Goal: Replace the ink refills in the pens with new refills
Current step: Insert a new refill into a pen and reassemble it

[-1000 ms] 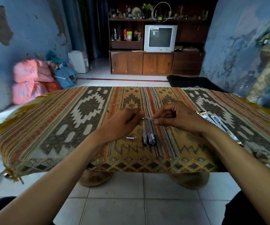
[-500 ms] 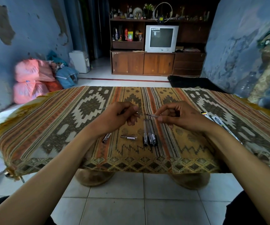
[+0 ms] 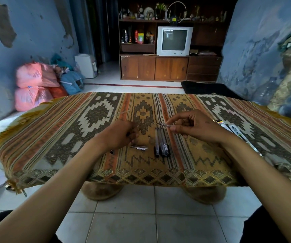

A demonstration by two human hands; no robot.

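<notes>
two hands above a low table draped in a patterned woven cloth. right hand raised over the cloth's centre, thumb and forefinger pinching a thin clear refill, tip pointing left, held nearly level. left hand lower and left of it, fingers curled downward toward the cloth; blurred, so cannot tell whether anything is pinched between them. three pens side by side on the cloth between the hands, touching one another, dark ends nearest the viewer. short silver pen part lying crosswise just left of the pens, just below the left fingers. small dark piece at the left wrist, mostly hidden. packets of refills flat on the cloth right of the right wrist. grey television on a wooden cabinet at the far wall; pink sacks on the floor, far left.
</notes>
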